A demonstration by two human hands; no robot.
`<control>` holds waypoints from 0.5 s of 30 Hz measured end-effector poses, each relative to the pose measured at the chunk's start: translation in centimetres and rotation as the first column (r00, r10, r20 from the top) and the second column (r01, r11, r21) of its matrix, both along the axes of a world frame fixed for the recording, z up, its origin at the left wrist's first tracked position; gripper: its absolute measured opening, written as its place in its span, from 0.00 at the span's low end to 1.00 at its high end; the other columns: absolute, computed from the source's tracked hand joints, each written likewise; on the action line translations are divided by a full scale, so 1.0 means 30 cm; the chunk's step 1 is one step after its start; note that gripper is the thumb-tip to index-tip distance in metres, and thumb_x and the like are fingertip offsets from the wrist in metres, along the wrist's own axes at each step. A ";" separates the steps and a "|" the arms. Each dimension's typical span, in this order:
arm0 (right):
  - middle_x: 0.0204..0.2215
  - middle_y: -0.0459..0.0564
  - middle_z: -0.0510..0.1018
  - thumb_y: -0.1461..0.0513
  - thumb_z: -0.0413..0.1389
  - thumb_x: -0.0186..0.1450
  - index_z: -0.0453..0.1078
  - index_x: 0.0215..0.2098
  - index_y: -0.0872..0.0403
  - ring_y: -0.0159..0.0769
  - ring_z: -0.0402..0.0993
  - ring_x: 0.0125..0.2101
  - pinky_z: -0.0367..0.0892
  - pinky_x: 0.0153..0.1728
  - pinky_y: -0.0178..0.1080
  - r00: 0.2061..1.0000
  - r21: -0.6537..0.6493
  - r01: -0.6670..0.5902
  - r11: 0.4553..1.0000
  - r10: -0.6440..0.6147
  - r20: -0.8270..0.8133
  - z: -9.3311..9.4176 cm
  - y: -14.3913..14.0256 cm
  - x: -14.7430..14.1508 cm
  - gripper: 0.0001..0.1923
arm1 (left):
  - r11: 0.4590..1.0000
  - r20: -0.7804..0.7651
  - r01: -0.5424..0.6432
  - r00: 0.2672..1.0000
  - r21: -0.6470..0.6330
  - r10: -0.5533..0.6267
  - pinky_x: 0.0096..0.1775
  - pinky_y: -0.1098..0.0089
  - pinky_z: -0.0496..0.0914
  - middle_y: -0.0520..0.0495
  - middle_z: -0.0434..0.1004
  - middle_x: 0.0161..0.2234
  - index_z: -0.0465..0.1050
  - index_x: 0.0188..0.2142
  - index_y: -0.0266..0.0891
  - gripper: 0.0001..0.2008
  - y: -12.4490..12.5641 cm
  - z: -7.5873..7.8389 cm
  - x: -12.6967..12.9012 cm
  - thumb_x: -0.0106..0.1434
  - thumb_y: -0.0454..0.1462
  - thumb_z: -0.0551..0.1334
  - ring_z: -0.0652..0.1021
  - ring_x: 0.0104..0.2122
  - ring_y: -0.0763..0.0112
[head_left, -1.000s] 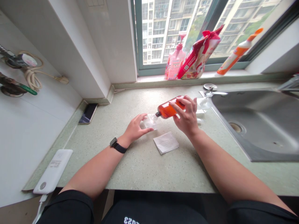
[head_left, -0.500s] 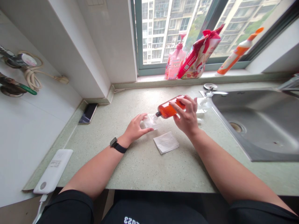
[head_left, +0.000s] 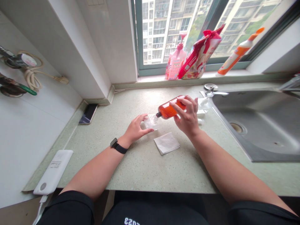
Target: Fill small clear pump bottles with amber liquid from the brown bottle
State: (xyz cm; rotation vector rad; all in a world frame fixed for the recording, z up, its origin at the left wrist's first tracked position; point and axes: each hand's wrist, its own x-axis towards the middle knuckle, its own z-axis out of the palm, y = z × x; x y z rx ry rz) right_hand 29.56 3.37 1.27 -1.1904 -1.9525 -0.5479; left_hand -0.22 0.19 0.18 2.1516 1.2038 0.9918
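My right hand (head_left: 187, 116) is closed round an amber bottle (head_left: 170, 108), which is tilted with its dark neck pointing down to the left. Just under the mouth stands a small clear plastic container (head_left: 152, 122) on the counter. My left hand (head_left: 137, 128) grips the container from the left, thumb on the near side and fingers on the far side. Whether liquid is leaving the bottle is too small to tell. A folded white tissue (head_left: 167, 143) lies on the counter in front of the container, between my forearms.
Behind my right hand are a white item partly hidden (head_left: 202, 107) and a sink drain plug (head_left: 212, 90). The steel sink (head_left: 260, 125) lies right. A phone (head_left: 88, 114) and white power bank (head_left: 53, 172) lie left. A pink pump bottle (head_left: 174, 65), red bag (head_left: 201, 56) and orange-white bottle (head_left: 237, 56) line the sill.
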 end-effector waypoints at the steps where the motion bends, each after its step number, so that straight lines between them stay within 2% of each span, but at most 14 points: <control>1: 0.64 0.49 0.67 0.72 0.59 0.62 0.52 0.76 0.24 0.62 0.59 0.71 0.51 0.72 0.76 1.000 -0.003 0.002 1.000 -0.002 0.002 0.000 0.000 0.000 0.53 | 1.000 -0.006 -0.001 1.000 0.002 0.001 0.58 0.49 0.77 0.41 0.81 0.55 0.67 0.66 0.46 0.39 0.000 0.000 0.000 0.62 0.56 0.76 0.83 0.53 0.53; 15: 0.64 0.48 0.68 0.73 0.58 0.62 0.53 0.76 0.24 0.61 0.60 0.72 0.51 0.72 0.75 0.999 0.035 -0.029 0.999 0.029 -0.013 0.001 0.000 -0.001 0.53 | 1.000 0.008 0.006 1.000 -0.015 -0.006 0.58 0.50 0.77 0.40 0.80 0.56 0.66 0.66 0.45 0.39 0.000 -0.005 0.002 0.62 0.53 0.77 0.83 0.54 0.54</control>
